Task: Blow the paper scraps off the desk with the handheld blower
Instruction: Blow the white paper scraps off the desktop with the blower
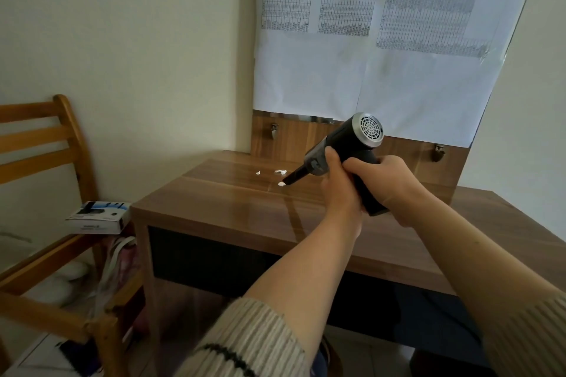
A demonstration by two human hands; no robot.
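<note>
Step in hand: aiming. The handheld blower (pixel 343 150) is held over the wooden surface (pixel 232 211) with its narrow black nozzle (pixel 295 176) pointed down and to the left at the paper scraps (pixel 279 172).
Right-hand grip: the right hand (pixel 387 184) is wrapped closed around the blower's handle from the right.
Left-hand grip: the left hand (pixel 338 184) is closed on the front of the body, its thumb up by the base of the nozzle, steadying the aim.
Scraps: three small white bits lie on the far left part of the surface. One (pixel 281 184) sits right at the nozzle tip; whether they touch cannot be told. A crumpled cluster lies just beyond it, and a single piece (pixel 258 172) lies further left.
Blower running: cannot be told; no scrap shows as blurred or lifted.
Progress: judged early, since all visible scraps are on the surface.
Next move calls for: airflow on, nozzle kept low, and a sweep toward the left edge, the nearest way off.
Risk: scraps may scatter toward the back panel (pixel 398 147) or land on the chair (pixel 61 180) beside the surface.
</note>
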